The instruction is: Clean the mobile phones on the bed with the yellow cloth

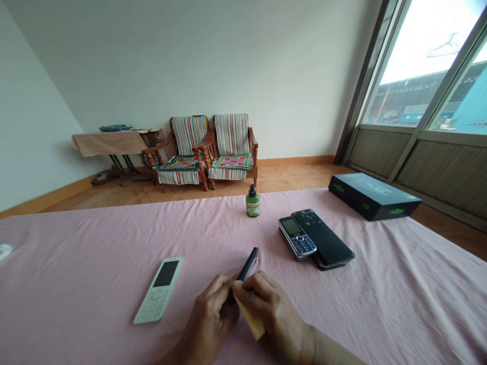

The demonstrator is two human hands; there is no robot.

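My left hand [211,314] grips a thin dark phone [249,263], which I see nearly edge-on. In my right hand [272,309] is a yellow cloth [251,319], pinched between thumb and fingers and pressed against the phone's near side. The hands meet above the pink sheet, and my fingers cover the lower part of the phone. Left of them lies a white keypad phone [159,291], screen up. To the right, a dark keypad phone [298,236] rests on a stack, beside a larger black phone [323,241] that also lies on something dark.
A green bottle [252,203] with a black top stands beyond my hands. At the far right is a black box [375,196] with green lettering. The pink sheet [83,263] covers the surface. Two wooden chairs [232,147] and a draped table [110,143] stand by the wall.
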